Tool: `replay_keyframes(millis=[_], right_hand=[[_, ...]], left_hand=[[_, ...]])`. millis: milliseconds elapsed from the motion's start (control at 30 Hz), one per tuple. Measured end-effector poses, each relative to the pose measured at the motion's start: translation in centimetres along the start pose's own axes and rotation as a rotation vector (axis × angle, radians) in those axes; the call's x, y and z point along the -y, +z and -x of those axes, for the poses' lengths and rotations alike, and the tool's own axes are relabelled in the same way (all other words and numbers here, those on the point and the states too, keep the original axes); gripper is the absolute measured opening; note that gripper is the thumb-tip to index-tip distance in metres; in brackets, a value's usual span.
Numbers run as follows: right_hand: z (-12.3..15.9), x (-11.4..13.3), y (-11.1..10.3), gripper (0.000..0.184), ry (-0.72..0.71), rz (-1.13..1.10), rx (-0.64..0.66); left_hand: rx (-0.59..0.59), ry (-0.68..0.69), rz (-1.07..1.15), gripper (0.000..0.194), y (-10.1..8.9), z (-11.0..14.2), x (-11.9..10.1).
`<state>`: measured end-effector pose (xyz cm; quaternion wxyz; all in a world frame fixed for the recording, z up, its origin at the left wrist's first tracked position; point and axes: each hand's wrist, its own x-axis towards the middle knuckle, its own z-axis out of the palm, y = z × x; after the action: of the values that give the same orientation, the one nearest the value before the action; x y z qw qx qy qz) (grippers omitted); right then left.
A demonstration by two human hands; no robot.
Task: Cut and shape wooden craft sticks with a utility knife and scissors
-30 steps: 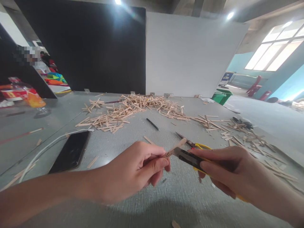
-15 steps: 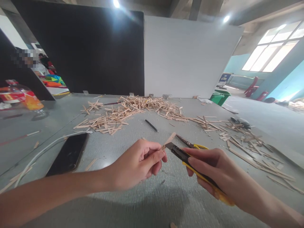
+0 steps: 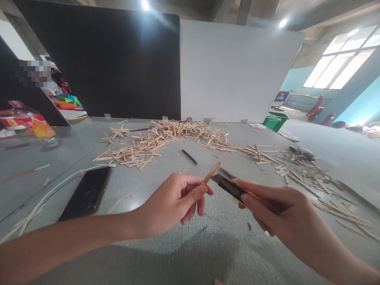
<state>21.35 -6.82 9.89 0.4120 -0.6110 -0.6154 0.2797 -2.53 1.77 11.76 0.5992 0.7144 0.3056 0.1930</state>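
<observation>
Between thumb and fingers, my left hand [image 3: 182, 198] pinches a small flat wooden stick [image 3: 213, 171], its rounded end pointing up and away to the right. A dark printed mark shows on the stick near my thumb. My right hand [image 3: 276, 206] grips a yellow and black utility knife [image 3: 230, 187] with its blade out. The blade tip lies very close to the stick; whether they touch I cannot tell. Behind the knife, the pliers [image 3: 227, 172] on the table are mostly covered by it and my right hand. A black pen [image 3: 190, 157] lies just beyond my left hand.
Heaps of wooden sticks [image 3: 142, 148] spread along the back of the grey table [image 3: 166, 253], with more scraps [image 3: 323, 182] at right. A phone [image 3: 86, 194] and white cable [image 3: 50, 196] lie left. Bottles [image 3: 41, 126] stand far left; black [image 3: 118, 63] and white [image 3: 234, 71] panels rise behind.
My right hand has drawn the knife slightly right and turned it, so it covers more of the pliers. The stick in my left hand points up more steeply. A small chip now shows below the knife.
</observation>
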Motion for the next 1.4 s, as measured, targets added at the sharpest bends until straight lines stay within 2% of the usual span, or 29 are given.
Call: replay_keyframes(millis=[100,167,400,567,800,1000,1167,1233,1300,1333,1400], right_hand=[[0.3,0.0,-0.2,0.029,-0.283,0.250,-0.148],[0.5,0.0,-0.2,0.029,-0.429,0.333,-0.173],[1.2,0.0,0.4,0.034,-0.628,0.473,-0.207],[1.5,-0.2,0.2,0.042,-0.682,0.545,-0.207],[1.6,-0.5,0.1,0.045,-0.708,0.621,-0.191],[1.7,-0.8,-0.5,0.047,-0.748,0.729,-0.121],[1.5,-1.2,-0.3,0.068,-0.815,0.981,0.034],[1.1,-2.1,0.5,0.079,-0.789,1.105,0.060],[0.6,-3.3,1.6,0.082,-0.739,1.191,0.084],[0.4,-3.9,2.1,0.080,-0.711,1.225,0.116],[0.0,-4.9,3.0,0.054,-0.670,1.288,0.149]], left_hand=[[-0.018,-0.003,-0.032,0.039,0.0,0.3,0.0],[-0.028,-0.001,-0.065,0.043,0.1,0.4,0.2],[-0.055,0.035,-0.100,0.043,0.4,0.8,0.3],[-0.046,0.050,-0.138,0.037,0.5,0.9,0.3],[-0.005,0.032,-0.187,0.035,0.4,0.7,0.2],[0.022,0.020,-0.174,0.033,0.4,0.4,0.7],[0.062,0.020,-0.124,0.029,1.1,-0.8,3.4],[0.063,0.038,-0.124,0.031,1.5,-1.4,5.0],[0.064,0.055,-0.137,0.034,1.9,-2.0,6.7],[0.076,0.054,-0.142,0.035,2.1,-2.2,7.5],[0.102,0.048,-0.151,0.037,2.3,-2.7,8.6]])
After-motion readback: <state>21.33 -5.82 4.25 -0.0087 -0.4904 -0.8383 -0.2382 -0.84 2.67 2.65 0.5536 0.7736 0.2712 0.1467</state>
